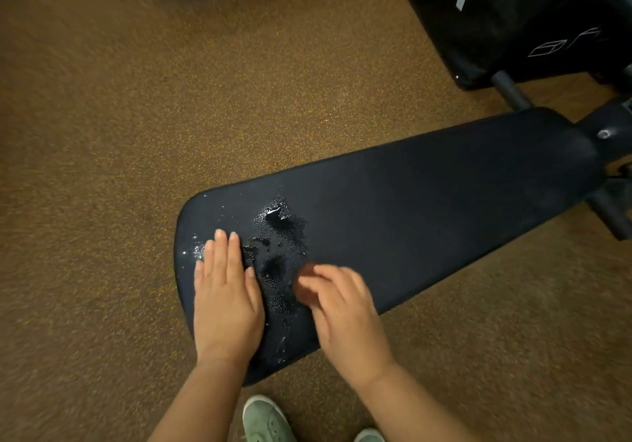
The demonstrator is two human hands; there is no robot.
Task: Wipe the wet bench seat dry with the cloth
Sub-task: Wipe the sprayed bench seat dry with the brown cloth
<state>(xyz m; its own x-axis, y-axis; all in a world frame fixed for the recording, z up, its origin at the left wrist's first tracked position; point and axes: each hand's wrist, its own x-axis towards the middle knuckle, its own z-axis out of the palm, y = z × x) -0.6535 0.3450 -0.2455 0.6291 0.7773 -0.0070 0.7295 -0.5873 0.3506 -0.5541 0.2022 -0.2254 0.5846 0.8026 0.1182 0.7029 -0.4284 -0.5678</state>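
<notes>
Cloth under the right hand on the wet bench seat

One brown cloth [305, 286], blurred, sits pinched beneath the right hand [345, 315] fingers, just right of the puddle [278, 236] on the bench seat [427, 202]. Left hand [225, 291] lies flat, fingers together, left of the puddle. Two hands, two green shoes [265, 419].

A brown speckled rubber floor [119, 116] fills most of the view. A large black padded box with white markings [496, 20] stands at top right. 2 green canvas shoes [265, 419] show at the bottom edge.
</notes>
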